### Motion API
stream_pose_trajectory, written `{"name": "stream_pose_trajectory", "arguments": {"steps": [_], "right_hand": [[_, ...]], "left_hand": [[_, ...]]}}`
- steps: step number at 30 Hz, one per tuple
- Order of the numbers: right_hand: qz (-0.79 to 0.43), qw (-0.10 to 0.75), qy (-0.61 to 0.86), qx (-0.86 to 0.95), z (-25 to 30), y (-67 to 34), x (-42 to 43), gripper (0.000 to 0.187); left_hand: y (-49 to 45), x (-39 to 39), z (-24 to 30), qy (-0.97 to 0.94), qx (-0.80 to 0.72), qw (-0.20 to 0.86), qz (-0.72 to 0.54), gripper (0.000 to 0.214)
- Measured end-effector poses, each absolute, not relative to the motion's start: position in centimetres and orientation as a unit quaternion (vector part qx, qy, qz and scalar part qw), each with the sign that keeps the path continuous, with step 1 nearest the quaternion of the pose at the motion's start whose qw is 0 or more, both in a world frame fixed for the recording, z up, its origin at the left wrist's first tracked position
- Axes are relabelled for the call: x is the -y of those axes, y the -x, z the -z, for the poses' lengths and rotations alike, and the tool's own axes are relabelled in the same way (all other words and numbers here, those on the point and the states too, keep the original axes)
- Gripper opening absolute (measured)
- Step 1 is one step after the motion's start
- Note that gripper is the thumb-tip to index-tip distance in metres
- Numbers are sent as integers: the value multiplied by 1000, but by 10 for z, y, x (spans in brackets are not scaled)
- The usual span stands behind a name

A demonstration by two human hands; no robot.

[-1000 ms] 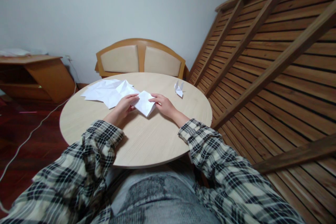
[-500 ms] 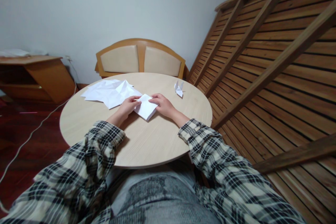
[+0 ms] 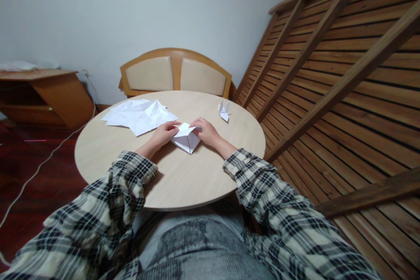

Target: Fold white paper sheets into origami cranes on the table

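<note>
A folded white paper lies on the round light-wood table, its point toward me and its top flap lifted. My left hand pinches the paper's left edge. On the other side my right hand grips the right edge, fingers curled over it. Both plaid sleeves reach in from the near side.
A pile of creased white sheets lies left of my hands. A small finished paper figure stands at the table's far right. A wooden chair faces me behind the table. Slatted wooden panels lean on the right. A desk and a cable are at left.
Both hands have drawn closer together on the paper, and its upper flap has lifted and folded inward, turning the flat diamond into a narrower shape.
</note>
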State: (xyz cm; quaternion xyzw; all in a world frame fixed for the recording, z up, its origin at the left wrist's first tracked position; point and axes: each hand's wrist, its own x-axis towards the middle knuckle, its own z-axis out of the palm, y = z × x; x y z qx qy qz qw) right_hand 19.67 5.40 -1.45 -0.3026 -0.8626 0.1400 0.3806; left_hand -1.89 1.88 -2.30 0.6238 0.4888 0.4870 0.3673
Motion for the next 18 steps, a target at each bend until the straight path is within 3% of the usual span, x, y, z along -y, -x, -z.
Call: {"name": "stream_pose_trajectory", "arguments": {"steps": [6, 14, 18], "right_hand": [[-154, 397, 320, 847, 14, -195, -54, 12], [-178, 410, 388, 806, 15, -195, -57, 21], [-202, 429, 408, 781, 18, -193, -60, 16]], "left_hand": [[13, -9, 15, -611, -480, 380, -501, 25], [10, -16, 19, -565, -455, 454, -518, 44], [9, -18, 21, -543, -439, 491, -521, 54]]}}
